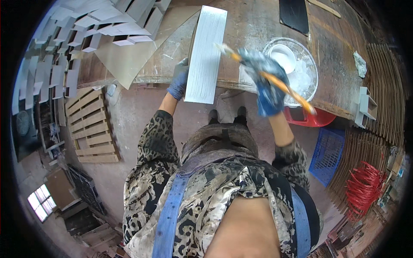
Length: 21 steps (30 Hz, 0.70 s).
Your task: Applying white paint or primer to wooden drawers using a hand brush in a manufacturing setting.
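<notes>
Nearest the camera, the person's patterned shirt and blue straps filled the lower middle of the view, with both forearms reaching up toward the worn wooden table. The left hand, in a blue glove, was closed on the near left edge of a long white-painted board, gripping it where its end overhung the table's front edge; the board ran away from the person, lying on the tabletop. The right hand, in a paint-smeared blue glove, was wrapped around the orange handle of a paintbrush, whose bristles pointed left and touched or sat just at the board's right edge, while the handle's tail stuck out down and to the right. Just beyond the right hand stood a clear bowl smeared with white paint, with a smaller white cup inside it. Under the table edge near that hand sat a red basin, and beside it on the floor a blue crate. A wooden pallet lay on the floor to the left. Farther off, rows of small white-painted pieces covered the upper left, and a dark flat panel lay at the table's far side
</notes>
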{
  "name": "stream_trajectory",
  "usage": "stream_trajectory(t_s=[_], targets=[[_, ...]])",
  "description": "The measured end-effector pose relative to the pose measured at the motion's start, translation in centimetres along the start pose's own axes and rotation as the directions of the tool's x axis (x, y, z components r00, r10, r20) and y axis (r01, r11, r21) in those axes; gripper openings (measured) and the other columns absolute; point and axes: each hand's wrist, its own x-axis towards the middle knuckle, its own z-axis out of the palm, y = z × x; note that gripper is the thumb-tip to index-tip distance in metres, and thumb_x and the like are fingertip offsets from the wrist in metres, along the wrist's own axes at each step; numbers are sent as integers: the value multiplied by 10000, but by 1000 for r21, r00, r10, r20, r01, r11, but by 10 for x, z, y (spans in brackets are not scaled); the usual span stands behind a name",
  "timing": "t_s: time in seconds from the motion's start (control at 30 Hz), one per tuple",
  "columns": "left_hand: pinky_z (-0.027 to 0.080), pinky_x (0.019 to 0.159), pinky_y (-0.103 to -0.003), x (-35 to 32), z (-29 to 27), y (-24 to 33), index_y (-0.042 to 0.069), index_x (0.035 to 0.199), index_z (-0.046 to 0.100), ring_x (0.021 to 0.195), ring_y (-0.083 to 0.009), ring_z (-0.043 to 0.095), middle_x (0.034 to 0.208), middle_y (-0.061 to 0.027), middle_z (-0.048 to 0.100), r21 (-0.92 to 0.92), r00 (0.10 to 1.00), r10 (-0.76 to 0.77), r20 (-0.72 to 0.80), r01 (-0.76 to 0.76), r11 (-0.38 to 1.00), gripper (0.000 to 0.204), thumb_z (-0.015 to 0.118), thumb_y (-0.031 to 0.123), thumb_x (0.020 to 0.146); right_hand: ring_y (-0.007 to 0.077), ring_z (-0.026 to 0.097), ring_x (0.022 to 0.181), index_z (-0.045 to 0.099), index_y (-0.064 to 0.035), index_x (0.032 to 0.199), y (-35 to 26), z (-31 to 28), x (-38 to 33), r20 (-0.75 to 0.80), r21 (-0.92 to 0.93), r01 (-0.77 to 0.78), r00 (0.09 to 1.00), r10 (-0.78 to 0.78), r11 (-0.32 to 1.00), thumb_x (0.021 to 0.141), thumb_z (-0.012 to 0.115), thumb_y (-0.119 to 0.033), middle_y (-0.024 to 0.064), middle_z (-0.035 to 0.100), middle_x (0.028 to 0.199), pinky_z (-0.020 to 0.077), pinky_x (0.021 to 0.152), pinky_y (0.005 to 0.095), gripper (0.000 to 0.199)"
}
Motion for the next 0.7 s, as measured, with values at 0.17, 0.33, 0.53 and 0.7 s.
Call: stream_trajectory(t_s=[0.17, 0.33, 0.53, 0.7], targets=[[470, 598, -244, 3, -3, -4, -43, 957, 573, 683, -105, 576, 787, -77, 625, 64, 991, 136, -3, -136, 989, 227, 530, 131, 817, 275, 456, 1130, 319, 32, 1264, 4, 14, -45, 403, 291, -183, 914, 53, 939, 883, 459, -195, 199, 390, 1272, 414, 934, 377, 465], [468, 591, -253, 10, -4, -11, -56, 917, 571, 679, -112, 572, 795, -80, 624, 143, 980, 199, 25, -200, 969, 238, 565, 148, 794, 241, 425, 1148, 197, 19, 1327, -1, 13, -106, 499, 866, -467, 830, 248, -179, 869, 490, -228, 167, 344, 1305, 399, 953, 339, 598], [477, 578, -253, 11, 12, -6, -53, 925, 566, 674, -116, 575, 806, -95, 617, 74, 984, 171, 51, -174, 982, 263, 617, 155, 773, 241, 474, 1085, 292, -1, 1254, -12, 30, -85, 346, 788, -464, 877, 333, 404, 854, 521, -195, 146, 419, 1219, 420, 919, 344, 500], [473, 615, -248, 6, 25, 3, -58, 917, 565, 699, -106, 563, 814, -90, 617, 240, 977, 210, 25, -210, 948, 252, 629, 136, 769, 264, 516, 1021, 400, -7, 1146, -66, 30, -112, 168, 397, -88, 986, 22, 913, 843, 542, -148, 138, 477, 1120, 440, 888, 378, 362]])
